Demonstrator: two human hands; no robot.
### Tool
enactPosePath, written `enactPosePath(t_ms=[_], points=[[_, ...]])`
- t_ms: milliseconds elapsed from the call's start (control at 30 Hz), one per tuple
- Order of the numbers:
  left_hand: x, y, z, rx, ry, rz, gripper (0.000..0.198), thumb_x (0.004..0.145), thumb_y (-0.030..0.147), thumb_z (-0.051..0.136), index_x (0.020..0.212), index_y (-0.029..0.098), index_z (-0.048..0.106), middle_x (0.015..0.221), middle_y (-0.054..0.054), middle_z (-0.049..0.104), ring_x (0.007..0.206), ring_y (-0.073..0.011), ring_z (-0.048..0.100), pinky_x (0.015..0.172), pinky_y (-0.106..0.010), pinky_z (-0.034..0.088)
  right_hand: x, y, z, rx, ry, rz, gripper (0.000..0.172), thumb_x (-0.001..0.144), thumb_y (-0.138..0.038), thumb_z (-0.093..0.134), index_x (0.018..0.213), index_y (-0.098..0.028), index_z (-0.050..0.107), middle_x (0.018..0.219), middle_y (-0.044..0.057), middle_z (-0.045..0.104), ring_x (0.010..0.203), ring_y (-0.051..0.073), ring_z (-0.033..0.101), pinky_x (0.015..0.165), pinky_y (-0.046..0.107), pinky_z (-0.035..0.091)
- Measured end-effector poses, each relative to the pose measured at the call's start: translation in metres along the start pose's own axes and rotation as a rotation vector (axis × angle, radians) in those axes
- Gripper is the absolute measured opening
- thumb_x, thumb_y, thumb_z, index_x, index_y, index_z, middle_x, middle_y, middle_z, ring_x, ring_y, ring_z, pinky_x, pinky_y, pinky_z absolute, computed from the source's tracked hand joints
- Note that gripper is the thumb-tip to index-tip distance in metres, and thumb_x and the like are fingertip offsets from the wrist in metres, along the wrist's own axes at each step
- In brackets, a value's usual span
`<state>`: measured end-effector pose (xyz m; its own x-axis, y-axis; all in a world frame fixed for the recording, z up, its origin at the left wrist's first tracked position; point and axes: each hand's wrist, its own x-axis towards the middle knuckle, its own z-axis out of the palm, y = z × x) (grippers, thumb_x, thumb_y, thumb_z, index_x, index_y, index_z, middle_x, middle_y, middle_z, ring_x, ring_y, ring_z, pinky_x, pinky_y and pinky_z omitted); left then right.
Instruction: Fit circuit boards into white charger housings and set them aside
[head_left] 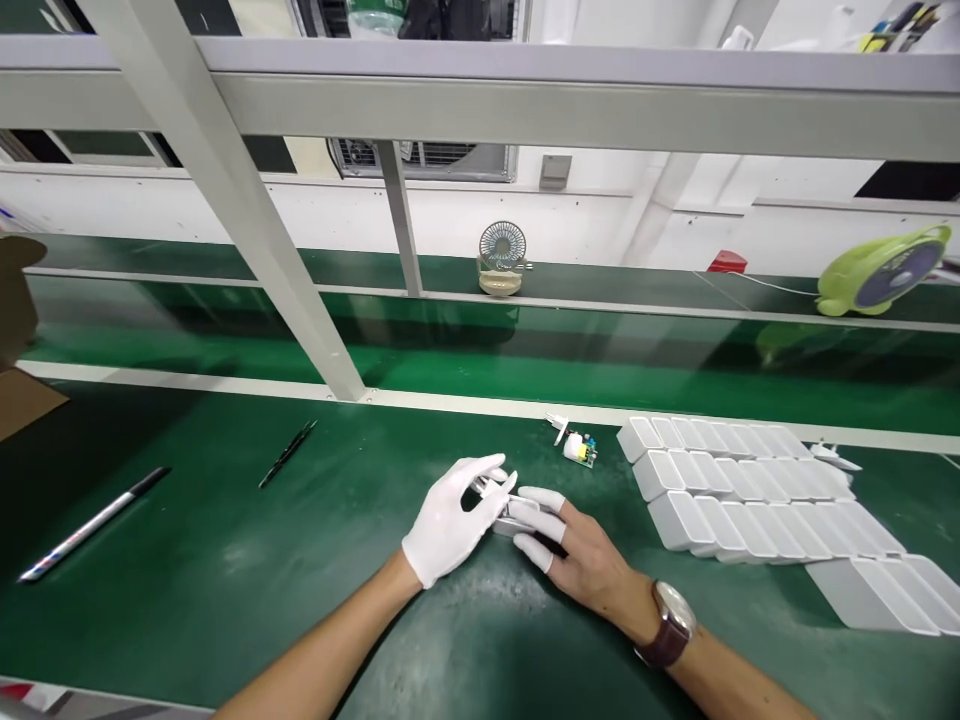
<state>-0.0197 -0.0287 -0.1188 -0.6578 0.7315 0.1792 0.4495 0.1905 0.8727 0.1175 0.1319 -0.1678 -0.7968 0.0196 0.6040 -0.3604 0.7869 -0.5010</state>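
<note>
My left hand [455, 522], in a white glove, closes its thumb and fingers on a small white piece with a shiny part. Most of that piece is hidden by the fingers. Against it, in front of me, is a white plastic casing [513, 525], held by my right hand [574, 548], which wears white finger cots. The two hands nearly meet at the casing, just above the green work surface [247, 590]. Beyond my right hand lie a small circuit board [580, 449] with a white part and a white plug piece [557, 427].
Rows of white plastic casings [742, 475] stand to the right. Tweezers [288, 453] and a marker-like pen [94, 525] lie to the left. A grey frame post [247, 215] slants at the back left; a small fan [502, 257] and a green fan [881, 272] sit on the rear ledge.
</note>
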Motion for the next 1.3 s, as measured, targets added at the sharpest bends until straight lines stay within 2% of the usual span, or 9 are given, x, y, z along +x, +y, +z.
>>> enactPosePath(t_ms=[167,433,633,833,967,1100,1300], points=[[0.003,0.004,0.002,0.015,0.02,-0.031,0.035,0.09,0.044,0.064,0.117,0.023,0.068,0.105,-0.004,0.071,0.094,-0.0191,0.069,0.093,-0.038,0.058,-0.003,0.003,-0.008,-0.058,0.095,0.002,0.037,0.089,-0.018,0.068,0.126,-0.022,0.06,0.118,0.013,0.068,0.105,0.023,0.07,0.088,0.037,0.062],[0.001,0.0,0.007,-0.009,-0.013,-0.074,0.032,0.092,0.046,0.062,0.116,0.025,0.068,0.102,-0.001,0.069,0.091,-0.0167,0.067,0.087,-0.032,0.056,-0.005,0.007,-0.008,-0.096,0.08,-0.066,0.05,0.087,-0.015,0.071,0.133,-0.021,0.053,0.11,0.013,0.069,0.1,0.024,0.069,0.083,0.04,0.063],[0.0,0.0,0.008,-0.03,-0.03,-0.072,0.033,0.093,0.048,0.06,0.115,0.024,0.067,0.1,-0.002,0.068,0.087,-0.0169,0.066,0.086,-0.033,0.055,-0.008,0.009,-0.004,-0.095,0.043,-0.05,0.049,0.088,-0.015,0.069,0.134,-0.022,0.052,0.113,0.013,0.066,0.103,0.025,0.067,0.085,0.042,0.062],[-0.002,-0.003,0.008,-0.036,-0.026,-0.061,0.033,0.093,0.048,0.059,0.115,0.025,0.067,0.103,-0.002,0.067,0.09,-0.0172,0.066,0.087,-0.032,0.054,-0.007,0.003,-0.002,-0.051,0.005,-0.015,0.056,0.089,-0.015,0.067,0.14,-0.024,0.048,0.118,0.013,0.06,0.106,0.025,0.064,0.087,0.042,0.06],[-0.003,-0.003,0.007,-0.039,-0.028,-0.05,0.033,0.094,0.048,0.059,0.116,0.025,0.068,0.105,-0.003,0.067,0.094,-0.0182,0.066,0.09,-0.034,0.054,-0.004,-0.001,-0.002,0.067,-0.036,0.09,0.047,0.091,-0.02,0.066,0.135,-0.024,0.051,0.12,0.013,0.056,0.11,0.023,0.06,0.093,0.041,0.057],[-0.003,-0.006,0.008,-0.062,-0.016,-0.037,0.032,0.093,0.046,0.061,0.116,0.024,0.067,0.104,-0.002,0.068,0.093,-0.0175,0.066,0.09,-0.033,0.054,-0.003,0.0,-0.002,0.128,0.007,0.204,0.032,0.09,-0.025,0.068,0.119,-0.024,0.056,0.125,0.011,0.054,0.117,0.024,0.058,0.1,0.043,0.052],[-0.004,-0.009,0.008,-0.095,-0.03,-0.012,0.031,0.094,0.043,0.06,0.116,0.023,0.067,0.104,-0.003,0.068,0.094,-0.0172,0.066,0.091,-0.033,0.054,-0.001,-0.001,-0.003,0.048,-0.096,0.131,0.038,0.09,-0.025,0.068,0.125,-0.022,0.052,0.132,0.014,0.053,0.123,0.025,0.055,0.102,0.043,0.051]])
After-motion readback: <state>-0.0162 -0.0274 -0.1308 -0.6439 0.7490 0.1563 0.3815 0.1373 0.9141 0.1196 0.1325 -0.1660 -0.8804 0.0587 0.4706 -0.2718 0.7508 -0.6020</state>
